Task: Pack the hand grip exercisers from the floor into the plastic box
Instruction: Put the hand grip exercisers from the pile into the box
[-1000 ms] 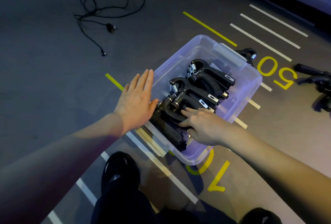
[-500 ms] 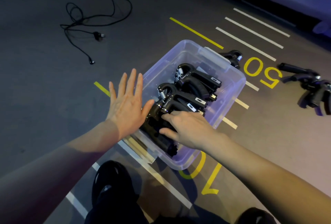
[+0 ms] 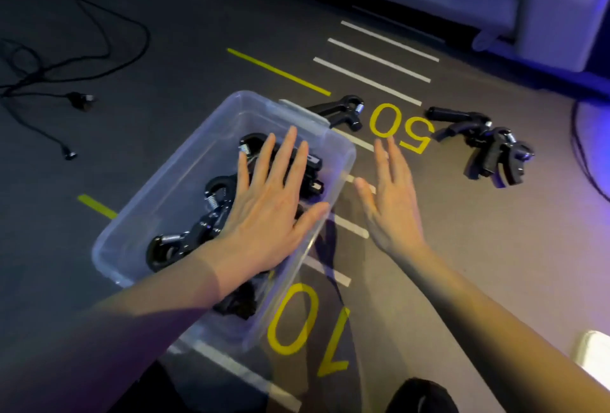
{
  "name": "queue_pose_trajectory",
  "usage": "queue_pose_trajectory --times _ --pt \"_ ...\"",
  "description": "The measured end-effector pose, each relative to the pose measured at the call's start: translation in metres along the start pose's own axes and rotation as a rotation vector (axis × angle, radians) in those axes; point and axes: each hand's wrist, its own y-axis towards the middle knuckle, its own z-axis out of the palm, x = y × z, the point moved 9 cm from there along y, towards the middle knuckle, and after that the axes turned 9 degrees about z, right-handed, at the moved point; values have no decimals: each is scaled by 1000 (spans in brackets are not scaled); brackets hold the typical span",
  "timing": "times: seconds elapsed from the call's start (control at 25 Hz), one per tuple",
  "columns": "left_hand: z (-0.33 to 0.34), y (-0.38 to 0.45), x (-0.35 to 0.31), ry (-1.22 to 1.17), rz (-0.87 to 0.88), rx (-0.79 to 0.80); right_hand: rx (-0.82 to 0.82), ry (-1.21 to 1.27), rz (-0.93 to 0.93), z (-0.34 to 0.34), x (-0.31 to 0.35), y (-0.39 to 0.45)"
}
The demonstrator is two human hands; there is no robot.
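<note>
I'm looking down at the floor (image 3: 138,59), and my left hand (image 3: 267,208) is spread flat, fingers straight, over the clear plastic box (image 3: 158,211). I can't tell whether the palm touches the load beneath it. Inside the box lie several black hand grip exercisers (image 3: 201,224), packed side by side, springs showing on their left. My right hand (image 3: 392,201) hovers flat and empty just right of the box, fingers straight, pointing at the yellow "50" (image 3: 401,127) painted on the floor. One loose exerciser (image 3: 343,112) lies on the floor touching or just behind the box's far right corner. A small heap of exercisers (image 3: 488,148) sits further right, past the "50", well apart from the box. A black cable (image 3: 66,66) sprawls at the floor's far left. A yellow "70" (image 3: 307,326) is painted by the box's near right corner.
</note>
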Motion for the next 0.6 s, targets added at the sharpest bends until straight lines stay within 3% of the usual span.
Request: queue_pose_trajectory --times 0.2,0.4,0.6 --pt "24 51 -44 3 99 52 -76 -111 309 -18 -132 29" --pt "51 88 -60 4 110 99 88 -77 583 -8 -234 62" --pt "66 103 -59 40 90 164 121 -138 735 -12 -289 89"
